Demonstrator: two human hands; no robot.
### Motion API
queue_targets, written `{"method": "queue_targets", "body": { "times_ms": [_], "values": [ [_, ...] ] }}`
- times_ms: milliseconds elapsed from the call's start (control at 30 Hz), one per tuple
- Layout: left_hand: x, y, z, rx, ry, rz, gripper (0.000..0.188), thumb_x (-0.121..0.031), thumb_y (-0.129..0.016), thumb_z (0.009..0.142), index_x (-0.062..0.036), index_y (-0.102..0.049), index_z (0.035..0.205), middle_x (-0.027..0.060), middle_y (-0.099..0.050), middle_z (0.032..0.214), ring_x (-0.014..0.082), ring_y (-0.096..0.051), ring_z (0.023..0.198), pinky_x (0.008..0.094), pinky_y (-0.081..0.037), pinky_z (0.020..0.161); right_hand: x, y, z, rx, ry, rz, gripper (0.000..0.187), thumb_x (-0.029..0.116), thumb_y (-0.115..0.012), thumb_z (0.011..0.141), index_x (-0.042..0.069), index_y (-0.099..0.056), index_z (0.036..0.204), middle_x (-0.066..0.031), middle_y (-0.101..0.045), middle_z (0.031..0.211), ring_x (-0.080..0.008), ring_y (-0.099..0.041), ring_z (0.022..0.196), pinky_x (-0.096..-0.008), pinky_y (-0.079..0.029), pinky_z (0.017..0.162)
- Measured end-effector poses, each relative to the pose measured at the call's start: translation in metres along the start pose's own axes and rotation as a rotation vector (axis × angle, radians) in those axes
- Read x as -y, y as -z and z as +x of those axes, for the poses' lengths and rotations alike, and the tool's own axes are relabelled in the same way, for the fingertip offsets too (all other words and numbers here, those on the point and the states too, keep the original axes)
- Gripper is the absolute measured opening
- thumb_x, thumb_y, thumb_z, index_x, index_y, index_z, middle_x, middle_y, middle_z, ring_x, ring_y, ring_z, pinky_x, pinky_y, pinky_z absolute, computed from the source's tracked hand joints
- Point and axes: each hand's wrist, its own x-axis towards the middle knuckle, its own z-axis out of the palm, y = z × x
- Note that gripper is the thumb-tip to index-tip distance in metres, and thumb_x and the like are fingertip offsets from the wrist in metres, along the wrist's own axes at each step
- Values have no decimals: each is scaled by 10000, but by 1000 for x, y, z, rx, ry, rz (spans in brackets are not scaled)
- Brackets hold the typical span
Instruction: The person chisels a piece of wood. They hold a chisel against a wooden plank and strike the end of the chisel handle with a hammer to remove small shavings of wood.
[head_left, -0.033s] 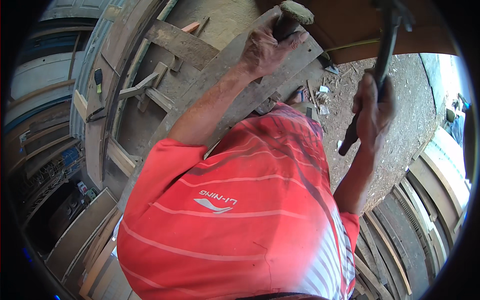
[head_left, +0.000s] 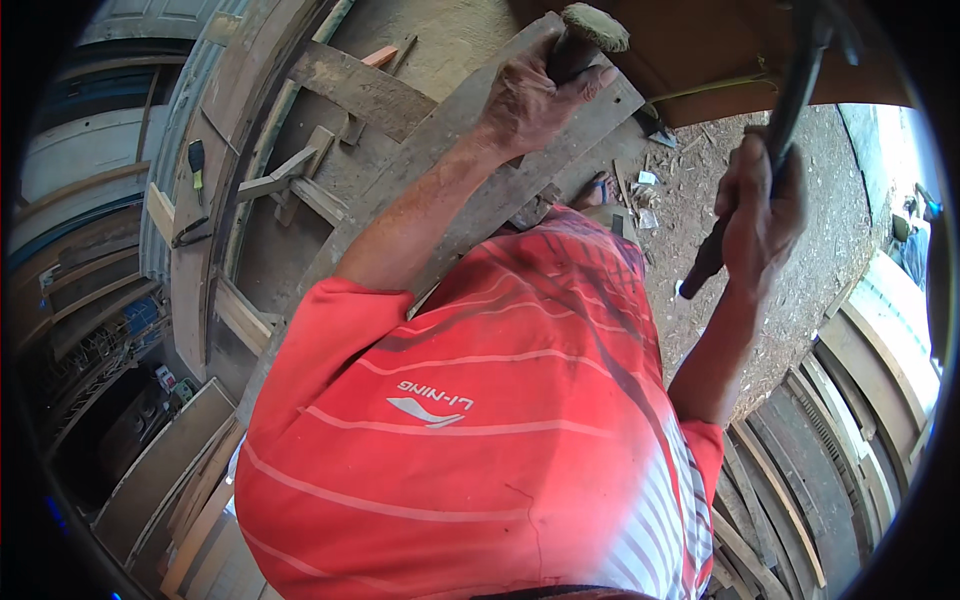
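Landmark taken: long grey weathered wooden plank (head_left: 480,200) running diagonally from lower left to upper right across the middle of the view.

Far left of the plank: stacked curved wooden frames (head_left: 95,250) on edge. No container with visible contents made out; dark clutter at lower left too small to tell.

Left of the plank: small dark-handled tool (head_left: 196,160) lying on a curved pale wooden board (head_left: 185,270), well apart from both hands. Short timber offcuts (head_left: 300,180) between that board and the plank.

On the plank, near its upper end: left hand (head_left: 535,100), fingers wrapped tight around a dark chisel-like tool with a frayed, mushroomed pale top (head_left: 590,30). Tool held upright, lower end hidden behind the hand, so contact with the plank cannot be confirmed. Heel of the hand resting on the plank surface.

Below the plank, centre: red short-sleeved shirt with thin white stripes (head_left: 470,440), filling the lower middle of the view.

Right of the plank: dirt floor strewn with wood chips (head_left: 700,190). Above it, right hand (head_left: 760,205), fist clenched around a dark long-handled hammer (head_left: 780,110). Handle slanting up to the right, head cut off at the upper rim. Hammer raised, well apart from the frayed top of the chisel-like tool.

Far right of the plank: further curved grey wooden frames (head_left: 850,400) stacked at the rim.
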Motion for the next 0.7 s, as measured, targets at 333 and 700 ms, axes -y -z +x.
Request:
{"method": "queue_targets", "body": {
  "times_ms": [333, 700],
  "values": [
    [8, 7, -6, -7, 81, -18, 324, -334, -785, 906, -80, -647, 1053, -64, -559, 724, 34, -493, 653, 255, -436, 585, 21, 19, 15, 443, -41, -605, 245, 244, -645, 989, 51, -611, 1136, -107, -612, 742, -174, -565, 674, -361, -440, 609],
    [10, 5, -3, 24, 32, -19, 371, -339, -775, 911, -78, -646, 1141, -61, -580, 837, 48, -503, 740, 264, -459, 668, 10, 6, 14, 495, 318, -823, 226, 227, -629, 1001, 45, -515, 1071, -85, -578, 655, -197, -576, 582, -390, -446, 562]
  ]
}}
